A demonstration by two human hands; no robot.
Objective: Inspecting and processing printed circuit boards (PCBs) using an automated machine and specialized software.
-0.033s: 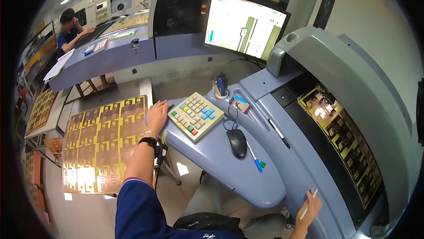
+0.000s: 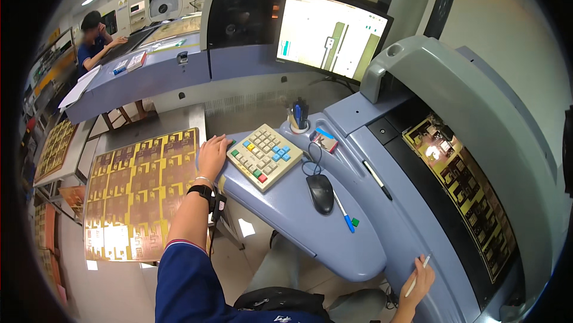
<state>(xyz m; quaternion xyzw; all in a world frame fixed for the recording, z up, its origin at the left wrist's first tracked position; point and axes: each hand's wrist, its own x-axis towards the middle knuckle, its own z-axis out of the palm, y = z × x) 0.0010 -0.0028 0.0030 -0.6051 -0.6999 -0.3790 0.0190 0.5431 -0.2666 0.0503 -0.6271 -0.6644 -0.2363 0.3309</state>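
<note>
My left hand lies palm down at the left edge of the blue-grey console desk, its fingers stretched toward the beige keypad. Nothing shows in it; whether a fingertip touches the keypad's edge I cannot tell. At the lower right, my right hand is closed around a slim white pen, held tilted beside the machine's edge. Under the grey hood, a gold-and-dark circuit panel lies in the machine bed, brightly lit at its far end. The monitor displays an enlarged green-and-white circuit pattern.
A black mouse, a blue-and-white pen and a black-and-white marker lie right of the keypad. Behind it stands a pen cup. A large copper-coloured panel rests on the left table. A person sits far left.
</note>
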